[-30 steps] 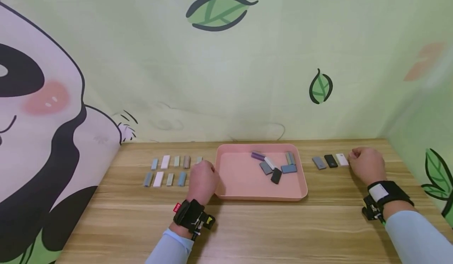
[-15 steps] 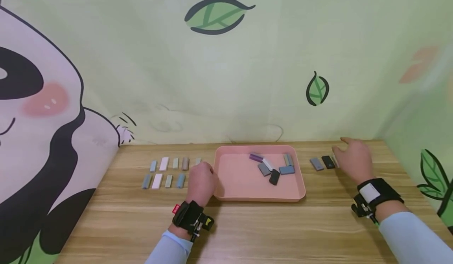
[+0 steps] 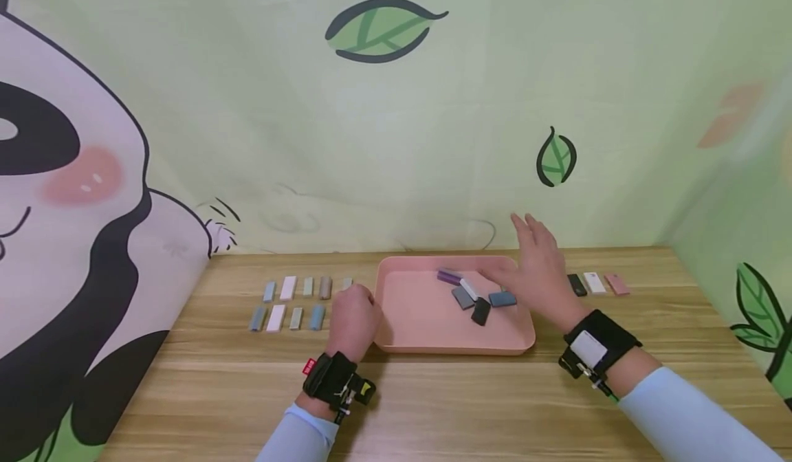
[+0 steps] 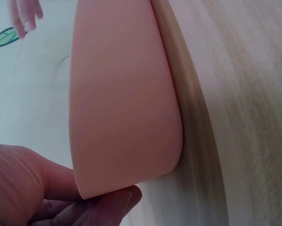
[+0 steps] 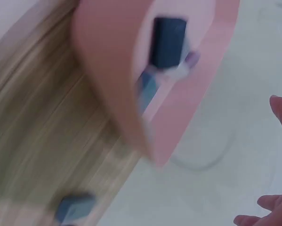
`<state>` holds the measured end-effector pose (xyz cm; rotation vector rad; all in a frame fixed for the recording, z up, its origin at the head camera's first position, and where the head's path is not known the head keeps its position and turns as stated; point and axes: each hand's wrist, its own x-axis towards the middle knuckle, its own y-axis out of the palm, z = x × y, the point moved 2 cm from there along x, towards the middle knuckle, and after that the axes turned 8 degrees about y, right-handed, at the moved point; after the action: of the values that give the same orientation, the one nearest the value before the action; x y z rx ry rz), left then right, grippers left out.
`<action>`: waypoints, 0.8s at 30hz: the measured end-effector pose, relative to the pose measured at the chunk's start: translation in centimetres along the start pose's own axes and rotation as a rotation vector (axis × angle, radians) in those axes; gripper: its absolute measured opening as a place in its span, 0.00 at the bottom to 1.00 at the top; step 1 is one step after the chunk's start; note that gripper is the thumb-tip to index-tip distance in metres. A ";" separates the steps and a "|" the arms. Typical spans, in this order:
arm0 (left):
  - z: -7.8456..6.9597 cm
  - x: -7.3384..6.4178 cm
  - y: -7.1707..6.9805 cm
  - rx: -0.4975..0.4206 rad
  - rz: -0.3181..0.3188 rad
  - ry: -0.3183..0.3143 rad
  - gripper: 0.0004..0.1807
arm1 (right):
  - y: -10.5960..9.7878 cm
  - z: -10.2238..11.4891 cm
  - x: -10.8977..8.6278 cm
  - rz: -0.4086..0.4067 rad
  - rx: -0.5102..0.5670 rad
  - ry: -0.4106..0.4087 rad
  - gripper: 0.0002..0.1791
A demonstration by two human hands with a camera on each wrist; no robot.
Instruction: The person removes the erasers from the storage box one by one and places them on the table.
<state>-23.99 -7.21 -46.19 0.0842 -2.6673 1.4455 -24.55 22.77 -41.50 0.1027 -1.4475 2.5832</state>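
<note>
A pink tray (image 3: 421, 338) stands in the middle of the wooden table with several small rectangular blocks in it, among them a black block (image 3: 480, 311), a blue block (image 3: 502, 299) and a purple block (image 3: 448, 278). At its left wall my left hand (image 3: 355, 317) grips the edge between thumb and fingers, as the left wrist view shows. Fingers spread and holding nothing, my right hand (image 3: 538, 276) is over the tray's right side, hiding part of that rim. Right of it lie a black block (image 3: 577, 284), a white block (image 3: 595, 282) and a pink block (image 3: 617, 284).
Two rows of small pale, blue and brown blocks, including a white block (image 3: 276, 317) and a brown block (image 3: 325, 287), lie left of the tray. Behind the wooden table (image 3: 433, 407) rises a printed cloth backdrop (image 3: 396, 139). The right wrist view is blurred.
My right hand has left the right end of the block row, uncovering a pink block there, and moved left over the tray with its fingers spread. My left hand stays at the tray.
</note>
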 end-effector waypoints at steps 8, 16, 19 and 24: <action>0.1 0.0 -0.1 -0.001 0.012 -0.018 0.16 | 3.2 3.5 -0.6 0.068 -0.001 -0.023 0.58; 0.2 0.1 -0.1 0.004 0.009 -0.010 0.15 | 5.7 3.9 -1.0 0.105 -0.129 0.017 0.46; 0.1 0.0 -0.2 0.003 0.011 -0.011 0.15 | 6.3 3.7 -0.9 0.185 -0.120 0.068 0.42; 0.1 0.0 -0.3 -0.013 0.023 -0.007 0.16 | 7.1 3.2 -0.4 0.286 -0.075 0.125 0.35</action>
<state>-23.97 -7.45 -45.98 0.0581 -2.6921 1.4363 -25.62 16.42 -45.83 -0.2921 -1.6134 2.6893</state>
